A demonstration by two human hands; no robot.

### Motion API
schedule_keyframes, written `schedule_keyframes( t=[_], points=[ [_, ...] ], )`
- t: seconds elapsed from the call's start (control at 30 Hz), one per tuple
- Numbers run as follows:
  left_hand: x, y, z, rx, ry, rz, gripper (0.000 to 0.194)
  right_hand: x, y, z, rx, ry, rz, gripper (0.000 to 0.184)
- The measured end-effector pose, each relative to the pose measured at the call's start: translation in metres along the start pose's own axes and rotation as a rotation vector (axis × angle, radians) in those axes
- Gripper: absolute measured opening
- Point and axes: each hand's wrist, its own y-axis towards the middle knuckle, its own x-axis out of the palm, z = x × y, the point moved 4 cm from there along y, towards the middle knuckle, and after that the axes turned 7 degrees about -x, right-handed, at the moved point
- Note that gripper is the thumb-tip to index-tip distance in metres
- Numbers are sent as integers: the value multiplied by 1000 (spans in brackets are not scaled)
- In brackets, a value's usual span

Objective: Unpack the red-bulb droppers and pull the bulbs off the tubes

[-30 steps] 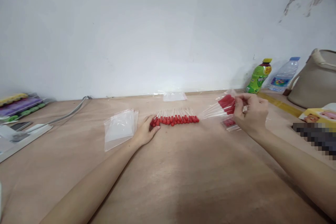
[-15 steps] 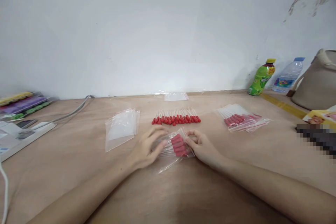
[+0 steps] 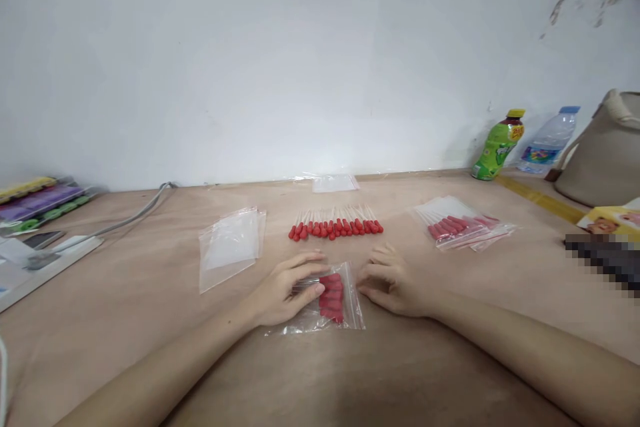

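Observation:
A clear zip bag lies flat on the table in front of me, with several red-tipped sticks side by side in it. My left hand rests over the bag's left part, its fingers spread and its thumb touching the bag by the red tips. Those fingers hide part of the pale sticks. To the right of the bag, my right hand lies on the table, loosely curved, fingers apart and nothing visible in it. Beyond both hands is a row of loose red-tipped sticks, tips towards me.
Flat clear bags lie left, and filled bags overlap at right. Another clear bag is by the wall. Further right stand a green bottle, a water bottle and a beige bag. A cable crosses the left side.
A filled bag in my right hand went down onto the filled pile at right. Both hands came together on another filled bag at the middle; my right hand has since let go of it.

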Motion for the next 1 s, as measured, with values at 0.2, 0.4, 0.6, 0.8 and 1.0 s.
schedule_keyframes(
  t=[0.2,0.4,0.6,0.8,1.0],
  points=[
    [19,13,17,99,-60,-46,34,5,0,-6,-197,-223,79,14],
    [26,10,14,100,-61,-26,32,8,0,-3,-251,-229,166,7],
    [25,11,13,98,-46,-4,32,8,-1,-4,-279,-237,162,9],
    [27,11,13,114,-49,1,32,8,2,-6,-313,-288,191,7],
    [26,11,14,103,-40,4,33,9,4,-7,-327,-322,148,9]
  ],
)
